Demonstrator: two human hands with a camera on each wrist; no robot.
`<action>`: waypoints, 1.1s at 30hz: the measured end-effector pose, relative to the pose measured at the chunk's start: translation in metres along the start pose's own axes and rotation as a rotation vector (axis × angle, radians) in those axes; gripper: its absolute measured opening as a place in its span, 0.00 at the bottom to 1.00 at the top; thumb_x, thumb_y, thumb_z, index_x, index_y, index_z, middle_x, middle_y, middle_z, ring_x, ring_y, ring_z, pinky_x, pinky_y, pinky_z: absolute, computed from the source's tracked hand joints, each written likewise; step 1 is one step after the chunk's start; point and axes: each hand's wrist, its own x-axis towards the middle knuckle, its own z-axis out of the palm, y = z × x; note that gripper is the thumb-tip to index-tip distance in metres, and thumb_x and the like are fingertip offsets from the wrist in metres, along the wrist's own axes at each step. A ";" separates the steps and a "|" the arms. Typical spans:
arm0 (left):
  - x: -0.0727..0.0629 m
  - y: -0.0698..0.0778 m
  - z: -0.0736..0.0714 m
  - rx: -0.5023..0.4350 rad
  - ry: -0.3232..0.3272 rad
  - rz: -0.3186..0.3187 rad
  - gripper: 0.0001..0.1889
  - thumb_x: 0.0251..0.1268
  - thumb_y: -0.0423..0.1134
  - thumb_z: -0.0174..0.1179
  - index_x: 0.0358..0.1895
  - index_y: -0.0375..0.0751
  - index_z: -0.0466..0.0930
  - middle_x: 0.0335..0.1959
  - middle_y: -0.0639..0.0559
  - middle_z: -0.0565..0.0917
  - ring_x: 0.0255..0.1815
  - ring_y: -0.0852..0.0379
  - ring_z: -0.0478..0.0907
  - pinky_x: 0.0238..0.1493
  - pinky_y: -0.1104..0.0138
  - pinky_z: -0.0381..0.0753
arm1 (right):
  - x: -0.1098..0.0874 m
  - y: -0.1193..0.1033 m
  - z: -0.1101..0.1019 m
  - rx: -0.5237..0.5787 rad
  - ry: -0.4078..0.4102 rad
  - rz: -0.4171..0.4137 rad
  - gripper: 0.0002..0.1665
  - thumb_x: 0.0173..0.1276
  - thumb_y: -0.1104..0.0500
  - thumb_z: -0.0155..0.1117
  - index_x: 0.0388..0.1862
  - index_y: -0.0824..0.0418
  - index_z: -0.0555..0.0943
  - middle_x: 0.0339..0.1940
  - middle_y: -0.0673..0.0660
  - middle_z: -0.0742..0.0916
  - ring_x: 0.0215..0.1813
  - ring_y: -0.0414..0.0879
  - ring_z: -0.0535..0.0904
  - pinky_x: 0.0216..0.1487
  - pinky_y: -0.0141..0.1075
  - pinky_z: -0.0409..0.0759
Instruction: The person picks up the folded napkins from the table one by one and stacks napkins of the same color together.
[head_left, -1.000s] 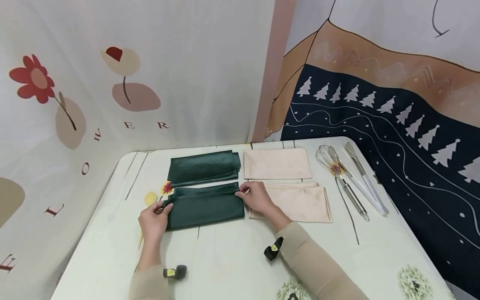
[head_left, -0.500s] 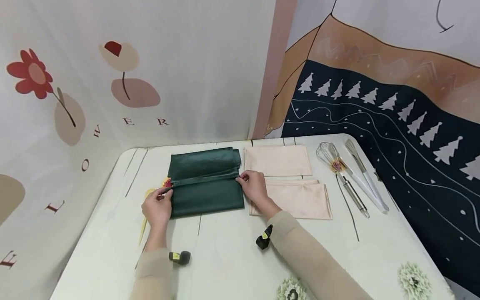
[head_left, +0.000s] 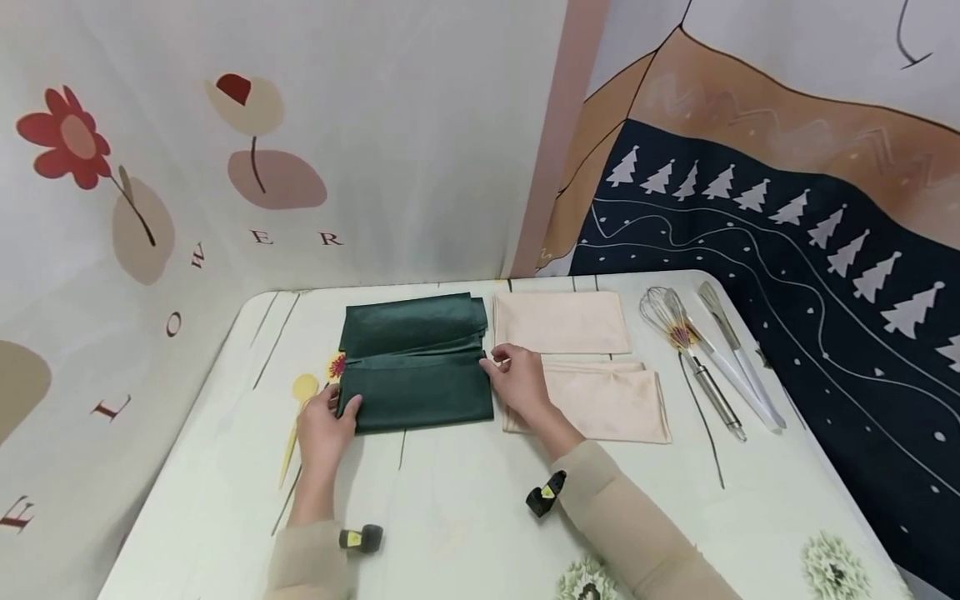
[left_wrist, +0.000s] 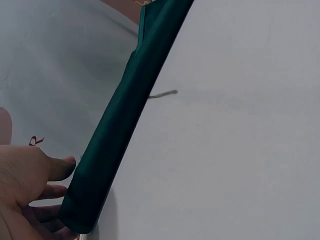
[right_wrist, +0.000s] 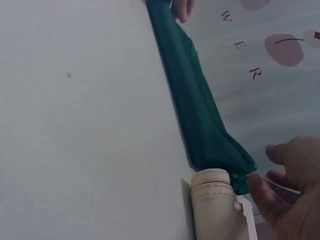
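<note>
Two folded dark green cloths lie one behind the other left of the table's middle: a near one (head_left: 420,396) and a far one (head_left: 408,325). At the left edge of the near cloth is my left hand (head_left: 326,433), its thumb over the edge and fingers beside it. In the left wrist view, its fingers (left_wrist: 52,192) are loosely bent around the cloth's end without a clear pinch. My right hand (head_left: 519,383) is by the cloth's back right corner, partly over a pale pink cloth (head_left: 600,404). The right wrist view shows its fingers (right_wrist: 265,197) spread, beside the green corner.
Another folded pink cloth (head_left: 558,322) lies behind the first. To the right are a whisk (head_left: 693,362) and two white-handled utensils, one a long-handled tool (head_left: 738,354). A flower-printed curtain (head_left: 390,150) stands behind the table (head_left: 450,525).
The near green cloth was moved back toward the far one, and its raised back strip now lies lower. The left hand slid forward along the left edge; both hands have loosened their hold.
</note>
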 end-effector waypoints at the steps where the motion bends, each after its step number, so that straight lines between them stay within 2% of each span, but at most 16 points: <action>1: 0.000 0.001 -0.001 -0.001 -0.004 -0.004 0.26 0.73 0.40 0.62 0.66 0.26 0.72 0.60 0.26 0.76 0.60 0.32 0.76 0.63 0.44 0.73 | -0.001 -0.001 -0.001 0.011 -0.030 0.027 0.14 0.69 0.55 0.72 0.45 0.66 0.86 0.36 0.58 0.88 0.36 0.45 0.85 0.41 0.41 0.85; 5: -0.002 0.002 -0.002 -0.004 -0.007 -0.035 0.27 0.72 0.40 0.62 0.67 0.25 0.71 0.60 0.25 0.76 0.61 0.31 0.75 0.63 0.44 0.73 | -0.006 -0.001 -0.004 0.013 -0.155 0.134 0.20 0.69 0.52 0.72 0.49 0.67 0.85 0.37 0.57 0.88 0.41 0.47 0.84 0.46 0.43 0.84; 8: -0.002 0.001 -0.001 0.008 -0.002 -0.037 0.29 0.71 0.38 0.64 0.66 0.22 0.70 0.60 0.24 0.76 0.60 0.31 0.75 0.63 0.44 0.73 | -0.008 0.001 -0.002 -0.010 -0.214 0.170 0.21 0.68 0.51 0.72 0.48 0.66 0.85 0.37 0.56 0.87 0.42 0.48 0.84 0.48 0.43 0.83; 17: 0.003 -0.003 0.003 0.020 0.008 -0.041 0.27 0.63 0.33 0.70 0.61 0.20 0.75 0.51 0.23 0.80 0.54 0.31 0.78 0.59 0.43 0.75 | -0.004 0.011 0.010 -0.009 -0.218 0.158 0.19 0.58 0.54 0.80 0.43 0.65 0.88 0.30 0.52 0.87 0.36 0.45 0.82 0.44 0.41 0.82; 21: 0.008 0.000 0.003 0.030 -0.027 -0.035 0.23 0.64 0.33 0.69 0.56 0.20 0.78 0.49 0.24 0.82 0.53 0.31 0.78 0.57 0.43 0.75 | 0.001 0.010 0.011 -0.049 -0.244 0.186 0.16 0.56 0.54 0.82 0.37 0.63 0.88 0.27 0.50 0.86 0.33 0.44 0.80 0.38 0.39 0.80; 24: 0.011 0.002 0.003 0.045 -0.059 -0.026 0.19 0.65 0.33 0.68 0.52 0.20 0.80 0.46 0.25 0.83 0.49 0.31 0.78 0.53 0.42 0.76 | 0.005 0.009 0.010 -0.055 -0.278 0.204 0.14 0.57 0.55 0.81 0.36 0.63 0.88 0.27 0.51 0.85 0.33 0.44 0.79 0.36 0.38 0.79; 27: 0.011 0.002 0.003 0.053 -0.081 -0.022 0.14 0.66 0.34 0.67 0.44 0.22 0.82 0.38 0.29 0.84 0.41 0.35 0.78 0.45 0.45 0.76 | 0.008 0.007 0.010 -0.012 -0.320 0.233 0.13 0.59 0.57 0.80 0.37 0.64 0.87 0.26 0.52 0.85 0.29 0.44 0.79 0.34 0.36 0.78; 29: 0.010 0.002 0.000 0.044 -0.101 -0.038 0.12 0.67 0.34 0.66 0.42 0.24 0.83 0.35 0.32 0.83 0.38 0.38 0.76 0.41 0.49 0.74 | 0.008 0.006 0.008 0.058 -0.351 0.270 0.15 0.60 0.59 0.78 0.42 0.66 0.86 0.26 0.54 0.86 0.26 0.43 0.79 0.31 0.35 0.79; 31: 0.009 0.003 -0.003 0.018 -0.134 -0.062 0.12 0.68 0.35 0.64 0.43 0.24 0.82 0.36 0.32 0.83 0.39 0.39 0.75 0.41 0.50 0.74 | 0.007 0.005 0.007 0.127 -0.376 0.309 0.17 0.61 0.60 0.77 0.46 0.68 0.85 0.28 0.55 0.86 0.22 0.43 0.78 0.28 0.33 0.79; 33: 0.009 0.005 -0.007 -0.027 -0.179 -0.099 0.14 0.70 0.36 0.62 0.48 0.24 0.81 0.42 0.30 0.82 0.44 0.38 0.74 0.44 0.50 0.75 | 0.006 0.003 0.005 0.197 -0.398 0.339 0.19 0.63 0.60 0.75 0.50 0.69 0.85 0.30 0.57 0.86 0.20 0.42 0.77 0.27 0.33 0.80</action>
